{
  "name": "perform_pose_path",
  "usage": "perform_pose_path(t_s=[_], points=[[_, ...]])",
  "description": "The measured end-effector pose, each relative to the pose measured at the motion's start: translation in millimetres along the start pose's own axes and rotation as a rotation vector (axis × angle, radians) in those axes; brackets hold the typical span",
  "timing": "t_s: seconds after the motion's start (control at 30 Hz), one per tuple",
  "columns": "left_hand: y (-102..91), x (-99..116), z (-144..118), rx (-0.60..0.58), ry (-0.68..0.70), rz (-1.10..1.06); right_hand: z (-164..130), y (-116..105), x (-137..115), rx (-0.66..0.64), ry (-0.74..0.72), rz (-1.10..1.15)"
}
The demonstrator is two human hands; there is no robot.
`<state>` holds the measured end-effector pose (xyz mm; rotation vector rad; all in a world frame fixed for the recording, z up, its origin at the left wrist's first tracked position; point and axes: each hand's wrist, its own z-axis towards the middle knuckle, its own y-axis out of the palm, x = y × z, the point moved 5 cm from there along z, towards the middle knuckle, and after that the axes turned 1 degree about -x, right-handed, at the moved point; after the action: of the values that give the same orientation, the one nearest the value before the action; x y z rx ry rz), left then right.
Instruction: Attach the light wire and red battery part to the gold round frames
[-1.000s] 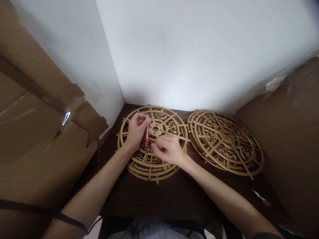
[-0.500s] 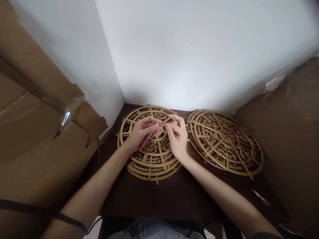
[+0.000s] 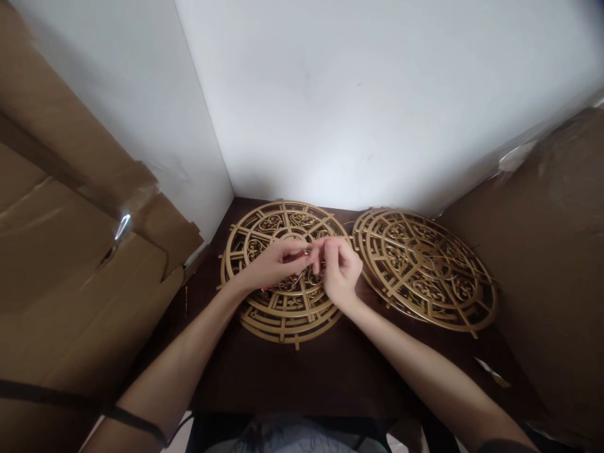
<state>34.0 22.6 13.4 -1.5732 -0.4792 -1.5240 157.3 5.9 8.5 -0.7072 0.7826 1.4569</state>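
Note:
Both hands meet above the left stack of round gold openwork panels (image 3: pixel 283 319). My left hand (image 3: pixel 274 264) is closed in a pinch, with a bit of a small red object (image 3: pixel 306 254) showing at its fingertips. Another spot of red shows under the palm; I cannot tell whether it belongs to the same object. Curled in right beside it, my right hand (image 3: pixel 342 270) has thumb and fingers pressed together, and whatever they pinch is hidden. The fingertips of the two hands are touching or nearly so.
A second stack of gold panels (image 3: pixel 427 270) lies to the right, with thin wire on it. Nearer me is a small knife (image 3: pixel 493 372) on the dark table (image 3: pixel 302 384). Cardboard (image 3: pixel 70 264) stands at both sides, and a white wall (image 3: pixel 358 107) rises behind.
My right hand has turned inward and its raised fingers have curled closed. The left hand has rolled over and lowered slightly, covering most of the red patterned object with the shiny tip.

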Motion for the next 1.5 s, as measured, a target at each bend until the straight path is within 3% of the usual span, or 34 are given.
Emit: perform_pose_path(t_s=[0.17,0.3,0.4,0.53,0.67,0.9,1.03,1.2,1.37,1.5], points=[[-7.5,-5.2,0.2,0.131,-0.032,-0.126,2.9,0.5,2.9,0.05,0.004,0.075],[-18.0,-16.4,-0.9,0.328,-0.071,-0.377,7.0,0.3,5.1,0.07,0.031,-0.018],[-21.7,-21.7,-0.5,0.408,-0.094,-0.561,10.0,-0.4,10.1,0.065,0.091,-0.156],[-23.7,-22.7,0.3,0.469,-0.108,-0.684,12.0,5.1,17.8,-0.091,0.164,-0.451],[-23.6,-22.4,0.5,0.48,-0.112,-0.7,12.2,10.3,20.2,-0.264,0.115,-0.749],[-22.7,-23.0,-0.1,0.491,-0.114,-0.679,20.0,1.5,18.5,-0.421,0.075,-0.868],[-23.2,-24.0,0.2,0.496,-0.111,-0.676,25.5,-3.2,19.5,-0.402,0.12,-0.751],[-24.4,-25.3,-0.2,0.52,-0.122,-0.664,25.1,0.8,25.0,-0.405,0.318,-0.331],[-25.3,-27.6,-0.7,0.547,-0.133,-0.663,27.6,-0.9,21.9,-0.276,0.429,0.038],[-25.5,-28.4,-0.8,0.559,-0.143,-0.677,25.7,0.7,24.8,-0.286,0.433,0.126]])
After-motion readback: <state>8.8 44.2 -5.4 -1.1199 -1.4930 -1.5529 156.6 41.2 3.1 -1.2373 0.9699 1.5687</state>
